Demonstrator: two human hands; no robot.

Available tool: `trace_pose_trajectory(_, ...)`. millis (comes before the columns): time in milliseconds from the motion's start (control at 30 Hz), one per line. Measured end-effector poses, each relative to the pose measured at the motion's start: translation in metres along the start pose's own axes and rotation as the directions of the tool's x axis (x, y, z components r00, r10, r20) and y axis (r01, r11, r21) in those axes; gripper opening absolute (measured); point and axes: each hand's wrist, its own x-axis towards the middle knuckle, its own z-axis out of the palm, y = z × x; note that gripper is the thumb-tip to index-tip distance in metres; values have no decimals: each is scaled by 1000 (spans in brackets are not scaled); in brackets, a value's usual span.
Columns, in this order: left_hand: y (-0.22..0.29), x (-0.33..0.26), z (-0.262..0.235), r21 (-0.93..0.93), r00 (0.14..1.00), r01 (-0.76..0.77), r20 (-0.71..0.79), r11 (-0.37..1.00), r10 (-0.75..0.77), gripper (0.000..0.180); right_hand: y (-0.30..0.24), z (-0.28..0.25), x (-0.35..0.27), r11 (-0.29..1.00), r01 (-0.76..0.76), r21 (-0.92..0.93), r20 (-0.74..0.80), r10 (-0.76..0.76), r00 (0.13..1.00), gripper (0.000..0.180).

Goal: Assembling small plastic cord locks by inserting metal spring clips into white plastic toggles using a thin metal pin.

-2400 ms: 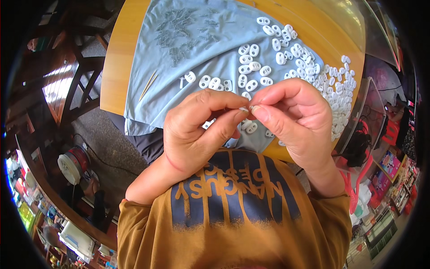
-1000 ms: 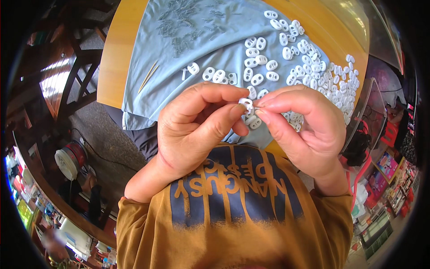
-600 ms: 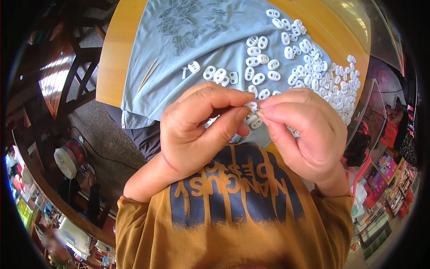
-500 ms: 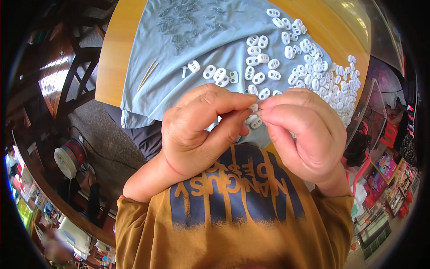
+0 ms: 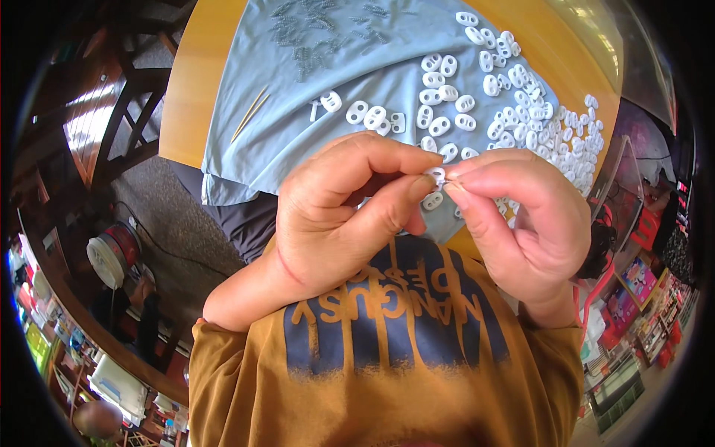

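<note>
Thumb and forefinger of my left hand [image 5: 335, 197] pinch a small white plastic cord lock [image 5: 438, 174] with holes in it, above the near part of the cloth. My right hand [image 5: 532, 216] is closed in a pinch against the right side of that piece; what its fingertips hold, if anything, is too small to make out. Several more white two-hole cord locks [image 5: 439, 126] lie just beyond my hands. A separate little white plunger-like piece [image 5: 313, 111] rests beside one cord lock on the left. Small metal springs [image 5: 320, 56] are scattered over the far part of the cloth.
A light blue cloth [image 5: 283, 138] covers much of the wooden table [image 5: 195, 97]. Two thin wooden sticks [image 5: 249, 115] lie at its left. A big heap of white cord locks [image 5: 570, 153] reaches the right edge. A cable reel-like object [image 5: 112, 257] stands on the floor at left.
Both hands have shifted slightly right. The cord lock between the fingertips now shows more clearly, and my right thumb and forefinger have come up against its side.
</note>
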Motion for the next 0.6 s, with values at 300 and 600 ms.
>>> trace_pose_trajectory(300,0,-1,1,-92,997,78,-14,993,-80,15,4,1,-3,992,-86,90,37,83,996,20)
trace_pose_trajectory(600,-2,0,2,-327,982,168,-25,930,-186,15,3,2,-9,961,-146,234,28,143,989,24)
